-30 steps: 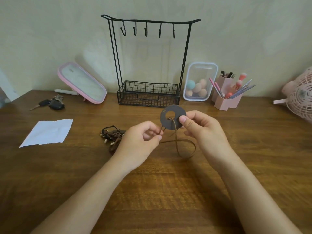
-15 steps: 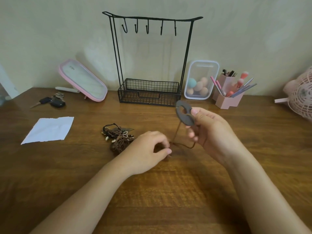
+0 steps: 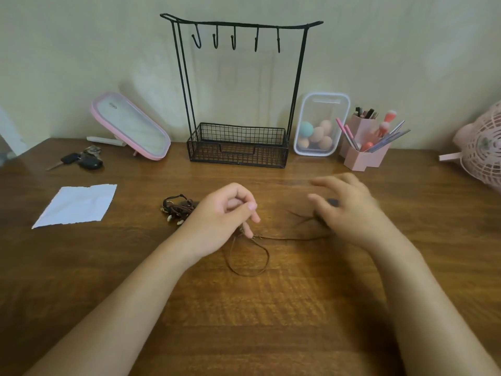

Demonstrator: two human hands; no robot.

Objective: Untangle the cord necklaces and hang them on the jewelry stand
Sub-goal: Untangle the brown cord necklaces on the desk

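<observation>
A thin brown cord necklace (image 3: 267, 257) lies on the wooden table (image 3: 244, 321), looping below my left hand and running right. My left hand (image 3: 225, 215) pinches the cord near its clasp end. My right hand (image 3: 347, 207) is blurred, palm down over the grey ring pendant (image 3: 333, 202), of which only a dark sliver shows; I cannot tell if it grips it. A tangle of brown cord necklaces with pale beads (image 3: 177, 208) sits left of my left hand. The black wire jewelry stand (image 3: 238, 85) with several bare hooks stands at the back.
The stand has a mesh basket (image 3: 238, 146) at its base. A pink mirror (image 3: 130, 126), keys (image 3: 81, 160) and a white paper (image 3: 77, 204) lie to the left. A sponge box (image 3: 321, 124), pink brush holder (image 3: 364, 147) and pink fan (image 3: 482, 147) stand to the right.
Both hands lowered from holding the pendant up to the table. The cord now lies stretched on the wood, and the right hand moved right and down over the pendant.
</observation>
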